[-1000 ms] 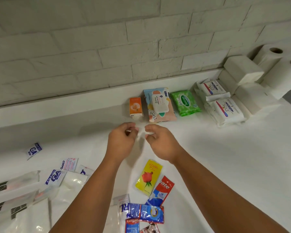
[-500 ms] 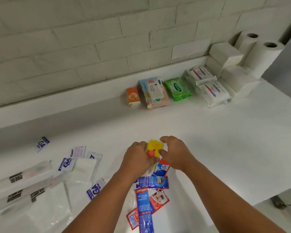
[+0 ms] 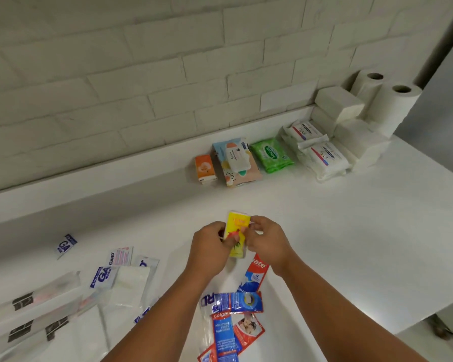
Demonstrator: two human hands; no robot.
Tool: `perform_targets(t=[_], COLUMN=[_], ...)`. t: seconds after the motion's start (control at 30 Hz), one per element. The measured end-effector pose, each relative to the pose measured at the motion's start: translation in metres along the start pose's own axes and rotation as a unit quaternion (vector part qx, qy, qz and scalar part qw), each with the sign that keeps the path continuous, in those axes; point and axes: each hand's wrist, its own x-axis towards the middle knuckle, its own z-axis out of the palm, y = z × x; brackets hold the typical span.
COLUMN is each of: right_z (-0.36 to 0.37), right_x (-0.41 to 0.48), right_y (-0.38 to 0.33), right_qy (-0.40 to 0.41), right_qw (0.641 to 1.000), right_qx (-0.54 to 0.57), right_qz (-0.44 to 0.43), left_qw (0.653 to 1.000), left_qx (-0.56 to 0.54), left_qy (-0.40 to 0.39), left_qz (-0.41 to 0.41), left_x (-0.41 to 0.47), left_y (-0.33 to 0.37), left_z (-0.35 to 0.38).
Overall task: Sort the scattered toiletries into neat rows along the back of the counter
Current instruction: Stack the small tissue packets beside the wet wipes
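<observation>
A yellow sachet [image 3: 238,228] with a red flower print is lifted above the white counter [image 3: 351,231]. My left hand [image 3: 211,244] pinches its left edge and my right hand [image 3: 267,240] pinches its right edge. Along the back stand an orange pack [image 3: 205,168], a blue and pink wipes pack [image 3: 237,162], a green wipes pack [image 3: 271,154] and two white soap packs [image 3: 322,158]. Red and blue toothpaste sachets [image 3: 236,317] lie scattered near the front edge. Blue and white sachets [image 3: 102,276] lie at the left.
Folded white tissue stacks [image 3: 338,103] and two toilet rolls [image 3: 392,100] fill the back right corner. Clear plastic bags [image 3: 32,309] with dark labels lie at the front left. The counter ends at the right edge, above the floor [image 3: 442,333]. A raised ledge [image 3: 89,184] runs below the brick wall.
Both hands dropped from mid-counter to the yellow sachet, took hold of it and raised it off the counter. The view swung to the left and down.
</observation>
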Motion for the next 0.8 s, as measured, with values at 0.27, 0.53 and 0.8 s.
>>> perform_targets(t=[0.27,0.53,0.8], right_z=[0.025,0.055,0.066], right_x=[0.04,0.096,0.126], right_y=[-0.031,-0.081,-0.117], right_qy=[-0.033,-0.041,-0.019], right_qw=[0.997,0.997,0.979], right_qx=[0.053,0.059,0.201], right_qz=[-0.035,-0.04,0.043], left_qw=[0.987,0.955,0.948], left_qx=[-0.146,-0.235,-0.211], left_qy=[0.023,0.132,0.14], left_qz=[-0.058,-0.121,-0.19], left_x=[0.026,0.093,0.187], left_y=[-0.009,-0.015,-0.033], left_z=[-0.019,-0.044,-0.045])
